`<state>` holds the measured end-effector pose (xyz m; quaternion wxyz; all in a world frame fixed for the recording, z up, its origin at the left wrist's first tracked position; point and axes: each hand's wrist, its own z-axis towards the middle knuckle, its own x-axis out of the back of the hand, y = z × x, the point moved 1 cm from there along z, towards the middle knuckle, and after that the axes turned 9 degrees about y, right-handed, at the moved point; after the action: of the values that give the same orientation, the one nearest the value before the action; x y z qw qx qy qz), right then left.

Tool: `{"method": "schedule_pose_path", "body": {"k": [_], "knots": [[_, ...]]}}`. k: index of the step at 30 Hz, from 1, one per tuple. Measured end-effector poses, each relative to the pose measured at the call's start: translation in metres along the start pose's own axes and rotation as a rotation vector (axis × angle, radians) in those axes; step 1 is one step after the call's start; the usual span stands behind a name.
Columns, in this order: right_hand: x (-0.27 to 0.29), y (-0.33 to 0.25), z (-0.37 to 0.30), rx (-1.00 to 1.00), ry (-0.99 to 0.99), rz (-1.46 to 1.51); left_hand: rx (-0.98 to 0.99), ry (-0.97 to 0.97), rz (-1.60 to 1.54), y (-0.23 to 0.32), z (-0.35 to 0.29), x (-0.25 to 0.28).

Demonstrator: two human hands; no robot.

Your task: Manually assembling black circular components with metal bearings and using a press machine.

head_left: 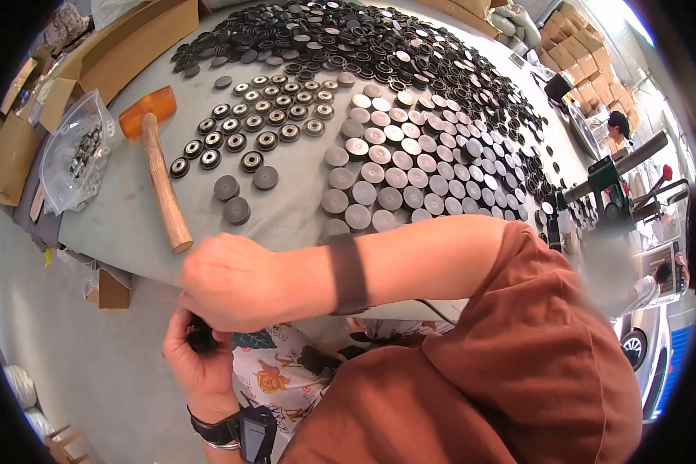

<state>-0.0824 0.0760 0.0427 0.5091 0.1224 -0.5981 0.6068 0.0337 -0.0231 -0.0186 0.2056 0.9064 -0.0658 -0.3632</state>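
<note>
At the near table edge, my right hand point(228, 282) is curled closed just above my left hand point(197, 367). Its fingertips are hidden, and I cannot make out what they hold. My left hand grips a small black round part point(201, 339), mostly covered by my fingers. Close to my right hand lies the wooden handle of a mallet with an orange head point(148, 110). Beyond it are rows of black ring-shaped parts with metal centres point(267, 140). A few dark grey discs point(237, 209) sit nearer to me, left of many grey-topped discs point(390, 198).
A large heap of loose black rings and caps point(410, 50) covers the table's far side. A clear plastic bag of small metal pieces point(81, 155) lies at the left, beside cardboard boxes point(139, 50). A green-and-grey metal tool point(611, 185) stands at the right; another person point(617, 131) is beyond.
</note>
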Motion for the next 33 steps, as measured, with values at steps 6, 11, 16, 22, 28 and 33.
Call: {"method": "schedule_pose_path", "body": {"k": [6,11,16,22,28,33], "knots": [[0.024,0.016,-0.014,0.063,-0.016,-0.201,-0.185,0.028,0.269,-0.026,-0.007,-0.049],[0.064,0.038,-0.023,-0.290,-0.090,-0.035,-0.167,-0.039,0.433,-0.041,-0.007,-0.079],[0.113,0.080,-0.015,-0.776,0.310,0.210,-0.275,-0.101,0.513,-0.037,0.014,-0.080],[0.123,0.172,-0.019,-0.333,0.358,-0.534,-0.627,-0.225,0.640,-0.051,0.045,-0.078],[0.106,0.186,-0.016,-0.297,0.200,-0.640,-0.699,-0.214,0.674,-0.051,0.040,-0.072],[0.103,0.179,-0.022,-0.175,0.137,-0.740,-0.718,-0.228,0.677,-0.053,0.043,-0.072]]}}
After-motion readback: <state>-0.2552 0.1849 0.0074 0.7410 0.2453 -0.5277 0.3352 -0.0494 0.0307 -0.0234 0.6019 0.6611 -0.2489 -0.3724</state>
